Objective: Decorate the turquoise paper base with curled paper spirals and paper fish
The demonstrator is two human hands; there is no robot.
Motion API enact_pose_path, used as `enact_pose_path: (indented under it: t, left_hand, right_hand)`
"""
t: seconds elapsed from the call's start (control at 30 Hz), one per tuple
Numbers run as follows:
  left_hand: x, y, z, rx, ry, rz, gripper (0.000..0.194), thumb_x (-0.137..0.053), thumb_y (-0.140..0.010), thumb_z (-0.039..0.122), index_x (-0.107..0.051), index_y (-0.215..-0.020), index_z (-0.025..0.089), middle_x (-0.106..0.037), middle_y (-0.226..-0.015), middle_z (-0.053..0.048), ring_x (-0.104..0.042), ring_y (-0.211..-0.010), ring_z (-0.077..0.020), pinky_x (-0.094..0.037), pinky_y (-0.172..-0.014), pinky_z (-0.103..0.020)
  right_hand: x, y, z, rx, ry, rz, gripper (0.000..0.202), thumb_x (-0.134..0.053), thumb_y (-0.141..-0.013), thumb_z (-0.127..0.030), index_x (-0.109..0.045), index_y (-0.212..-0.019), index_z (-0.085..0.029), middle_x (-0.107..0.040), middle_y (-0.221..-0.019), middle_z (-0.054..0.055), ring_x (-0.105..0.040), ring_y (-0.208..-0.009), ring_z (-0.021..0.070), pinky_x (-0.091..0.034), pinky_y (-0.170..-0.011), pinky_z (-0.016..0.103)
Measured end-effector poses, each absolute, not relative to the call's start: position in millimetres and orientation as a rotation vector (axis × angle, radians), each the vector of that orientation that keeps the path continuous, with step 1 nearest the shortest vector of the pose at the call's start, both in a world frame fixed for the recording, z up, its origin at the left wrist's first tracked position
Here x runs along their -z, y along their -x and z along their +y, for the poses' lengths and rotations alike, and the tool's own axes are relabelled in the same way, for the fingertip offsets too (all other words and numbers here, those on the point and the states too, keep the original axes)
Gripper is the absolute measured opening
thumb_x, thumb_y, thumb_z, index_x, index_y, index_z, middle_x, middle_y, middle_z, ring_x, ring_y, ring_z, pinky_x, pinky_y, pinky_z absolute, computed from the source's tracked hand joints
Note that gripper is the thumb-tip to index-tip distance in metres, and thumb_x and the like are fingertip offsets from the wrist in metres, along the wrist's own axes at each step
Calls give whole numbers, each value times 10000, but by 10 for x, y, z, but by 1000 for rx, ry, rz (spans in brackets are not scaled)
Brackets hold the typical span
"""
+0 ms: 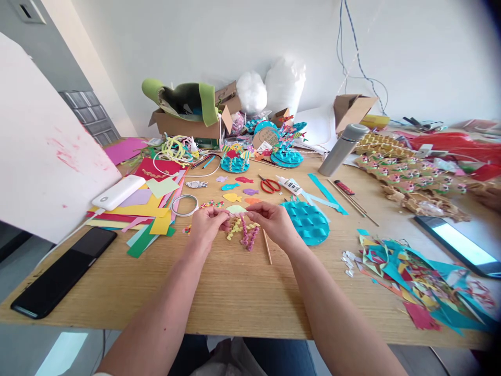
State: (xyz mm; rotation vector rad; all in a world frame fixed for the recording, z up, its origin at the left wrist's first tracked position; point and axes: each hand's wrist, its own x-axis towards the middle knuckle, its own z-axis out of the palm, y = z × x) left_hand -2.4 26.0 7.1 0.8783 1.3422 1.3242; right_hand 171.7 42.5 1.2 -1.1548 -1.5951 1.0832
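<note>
Wood-grain table (242, 303) carries curled purple paper strips (249, 236) hanging between the hands, left hand (211, 222) and right hand (274, 222) pinching their upper ends, beside a woven blue paper disc (307, 222).

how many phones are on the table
2: a dark-screened phone near the table's left front corner, and a phone with its screen lit at the right, beside the paper scraps. Others could be hidden in the clutter.

A pale, plain wall (219, 36) rises at the far side behind a light wood-grained table (235, 303); cables (358, 47) hang down it at right, and a bright patch (62, 352) lies on the grey floor (23, 342) at near left
</note>
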Motion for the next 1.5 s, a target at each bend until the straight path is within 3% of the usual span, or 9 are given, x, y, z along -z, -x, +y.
enact_pose_path:
  t: [0.33, 0.63, 0.77, 0.87, 1.0, 1.1, 1.33, 1.5]
  left_hand:
    - [-82, 32, 259, -1273, -828, 1346, 67, -650, -516, 181, -641, -548, 123, -608, -473, 16, -528, -388, -84, -432, -369, -177]
    - [-60, 53, 268, -1267, -837, 1334, 62, -642, -522, 181, -631, -542, 123, -597, -476, 18, -494, -375, -67, -377, -338, -160]
    - [-71, 65, 278, -1222, -791, 1250, 126, -663, -529, 188, -654, -624, 105, -628, -532, 2, -530, -419, -71, -426, -377, -163]
    - [-74, 67, 271, -1168, -817, 1223, 167, -679, -551, 185, -656, -690, 94, -642, -577, -3, -538, -436, -70, -442, -387, -168]
    - [-53, 36, 246, -1128, -925, 1203, 196, -689, -602, 193, -636, -767, 101, -650, -595, -9, -551, -444, -89, -460, -392, -195]
    - [-42, 4, 232, -1153, -990, 1213, 214, -702, -626, 201, -619, -803, 114, -638, -561, -3, -562, -453, -106, -472, -403, -208]
    - [-72, 10, 220, -1146, -1025, 1105, 288, -755, -609, 260, -696, -844, 103, -704, -748, -49, -605, -567, -113, -494, -449, -205]
    - [-60, 16, 217, -1140, -1134, 1153, 309, -803, -595, 307, -731, -826, 115, -687, -687, -32, -589, -583, -111, -499, -481, -203]
  right_hand:
    - [-28, -1708, 406, -958, 1174, -1699, 159, -619, -787, -331, -642, -803, -174, -651, -729, 23, -560, -646, 144, -427, -601, 274]
    - [-21, -1719, 408, -893, 1179, -1759, 151, -606, -806, -321, -649, -805, -177, -667, -742, 28, -576, -664, 150, -439, -613, 274]
    - [-45, -1713, 399, -944, 1138, -1726, 218, -607, -827, -376, -677, -885, -178, -712, -853, 56, -637, -752, 177, -491, -682, 300]
    - [-67, -1699, 376, -733, 1144, -1769, 221, -625, -840, -387, -698, -939, -203, -730, -933, 61, -647, -889, 210, -486, -811, 353]
    - [-40, -1647, 329, -269, 1109, -1977, 149, -694, -812, -365, -725, -898, -247, -735, -915, 44, -571, -1049, 257, -360, -971, 453]
    - [18, -1614, 312, -170, 1059, -2087, 91, -660, -851, -331, -720, -876, -267, -733, -860, 16, -558, -1051, 237, -253, -1043, 488]
    - [58, -1622, 333, -94, 1047, -2038, 118, -618, -884, -316, -715, -841, -264, -703, -823, 23, -578, -962, 202, -258, -1034, 462]
    - [56, -1623, 335, -70, 1056, -2029, 98, -626, -876, -301, -712, -850, -261, -697, -847, 28, -574, -976, 206, -270, -1028, 455]
